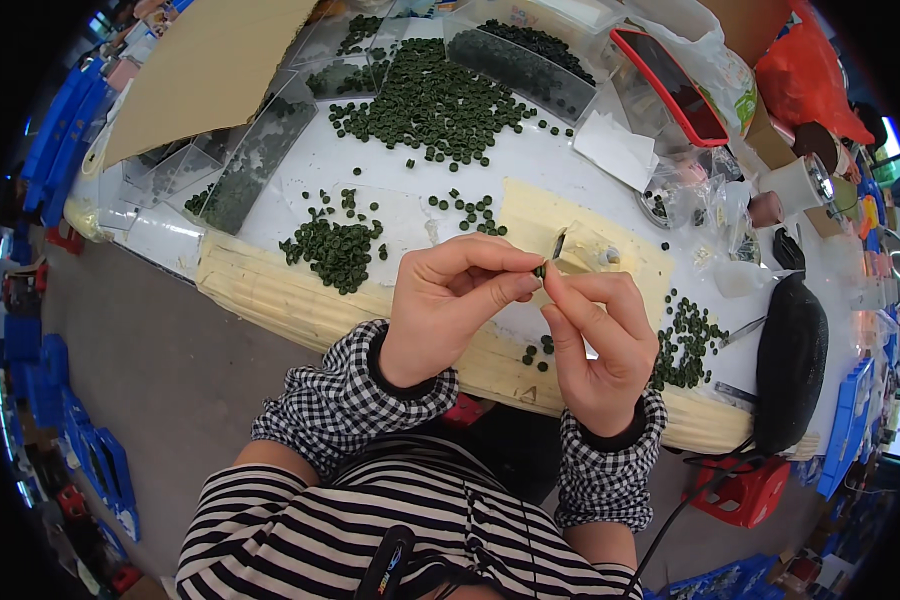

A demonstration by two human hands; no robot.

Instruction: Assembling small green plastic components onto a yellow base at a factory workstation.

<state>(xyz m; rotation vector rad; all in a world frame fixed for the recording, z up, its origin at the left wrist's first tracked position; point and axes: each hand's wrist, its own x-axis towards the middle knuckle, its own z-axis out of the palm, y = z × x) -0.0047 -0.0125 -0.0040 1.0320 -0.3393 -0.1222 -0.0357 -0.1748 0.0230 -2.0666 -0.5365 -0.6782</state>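
Over the near edge of the table, my left hand (448, 300) pinches a small dark green disc (540, 271) between thumb and forefinger. My right hand (607, 340) meets it from the other side, its fingers curled and a fingertip pressed to the same disc. Much of the disc is hidden by the fingertips. Just beyond my hands, a fixture wrapped in yellowish tape (595, 250) with a thin metal piece stands on a taped board (530, 207). To the left of my left hand lies a heap of green discs (335, 250); a smaller spread of discs (686, 345) lies right of my right hand.
A large pile of green discs (425, 95) covers the far table, among clear plastic trays (255, 165). Cardboard (205, 70) leans at the left. A red-cased phone (670, 88) stands at the far right, a black pouch (792, 360) nearer. Padding (270, 300) lines the front edge.
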